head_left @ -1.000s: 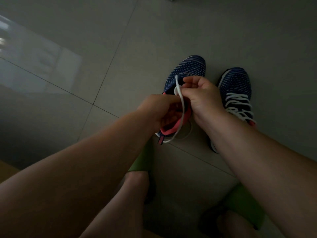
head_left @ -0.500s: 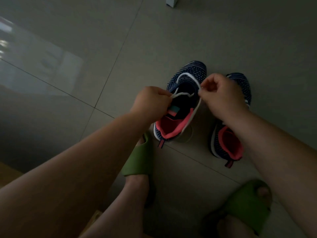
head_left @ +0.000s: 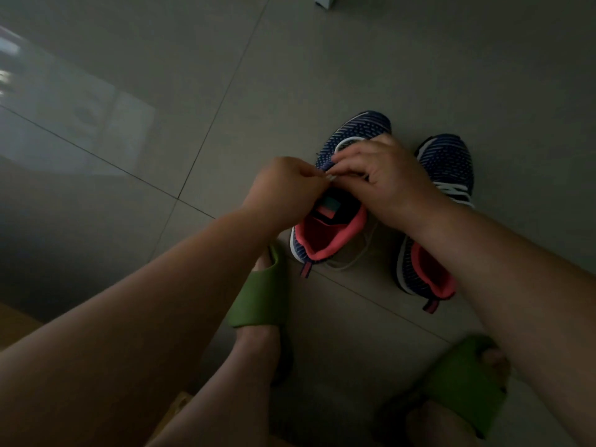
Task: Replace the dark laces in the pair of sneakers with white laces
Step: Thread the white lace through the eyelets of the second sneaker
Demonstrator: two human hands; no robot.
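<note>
Two navy knit sneakers with coral linings stand on the grey tile floor. The left sneaker has a white lace threaded near its toe, with a loose end trailing on the floor beside the heel. My left hand and my right hand meet over its left eyelet row, both pinching the white lace where the fingertips touch. The right sneaker is laced in white; my right forearm covers its middle.
My feet in green slides sit close in front of the sneakers, the second slide at lower right. A pale box corner shows at the top edge. A wooden edge lies at lower left.
My hands came together from a spread pull. The right hand moved left across the left sneaker to meet the left hand at its left eyelets. The camera tilted down slightly.
</note>
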